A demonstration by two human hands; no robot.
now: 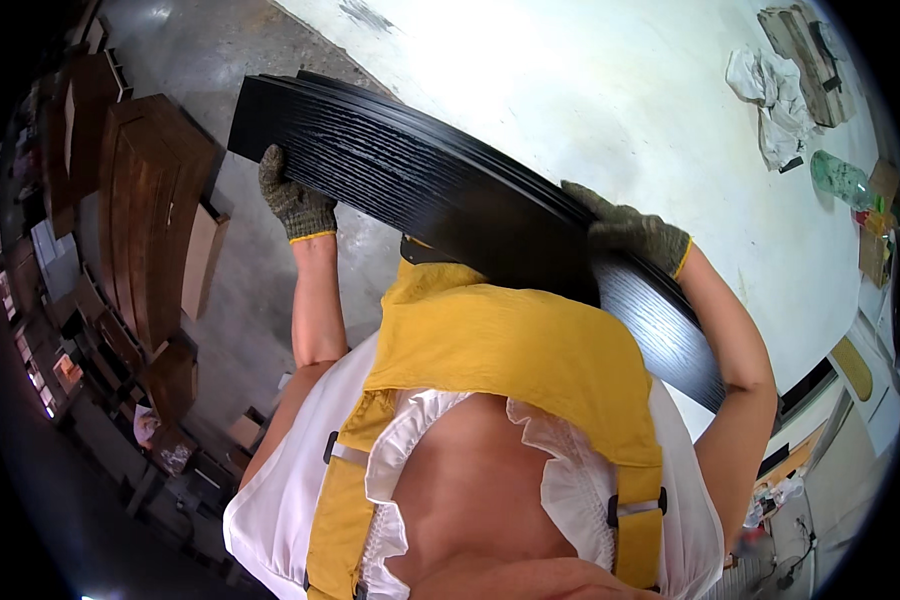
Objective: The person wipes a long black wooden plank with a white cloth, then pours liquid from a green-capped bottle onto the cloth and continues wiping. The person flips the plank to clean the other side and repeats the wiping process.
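A stack of long black wood-grain boards slants across my front, its left end farther away and its right end close to my right arm. Their layered edges show along the far side. My left hand, in a dark knitted glove with a yellow cuff, grips the near edge by the left end; the thumb lies on the board and the other fingers are hidden beneath. In a matching glove, my right hand is wrapped over the far edge toward the right end. The near middle of the stack touches or nearly touches my yellow apron.
A large white surface spreads ahead and to the right. On it lie crumpled white plastic, wooden slats and a green plastic bottle. Brown wooden panels stand on the grey floor at left.
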